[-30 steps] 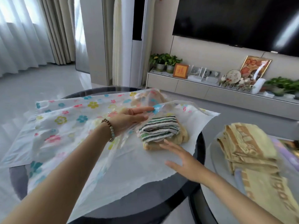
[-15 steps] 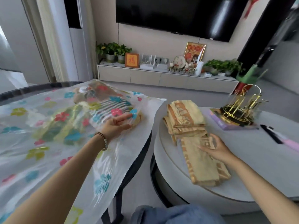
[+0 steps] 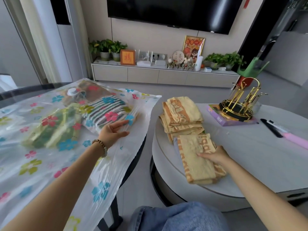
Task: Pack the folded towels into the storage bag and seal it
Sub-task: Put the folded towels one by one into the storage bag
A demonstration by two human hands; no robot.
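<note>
The left hand (image 3: 115, 132) lies released on the storage bag (image 3: 116, 172), palm down, with straight fingers pointing toward 2 o'clock and touching the clear film. Just beyond its fingertips, at about 11 o'clock, a striped towel (image 3: 103, 110) sits inside the bag. It is folded, with white, grey and green bands that show through the printed flowers. At 9 o'clock from the same hand, a folded green towel (image 3: 51, 132) lies inside the bag beside the striped one. A brownish towel (image 3: 93, 92) lies farther in, at 12 o'clock, next to the bag's white valve cap (image 3: 72, 92). The bag is transparent, printed with red, blue, green and yellow blossoms. It is spread flat over the dark round counter (image 3: 25, 90), with its near edge draped over the rim.

The right hand (image 3: 215, 155) is grasping a folded towel (image 3: 195, 157) on the white round counter (image 3: 250, 164), its fingers curled over the towel's right edge. This towel stretches from the hand toward 9 o'clock and 7 o'clock. It is yellow terry cloth with an orange patterned border. At 11 o'clock from the hand, touching the held towel's far end, a stack of towels (image 3: 181, 114) in the same yellow and orange stands folded.
</note>
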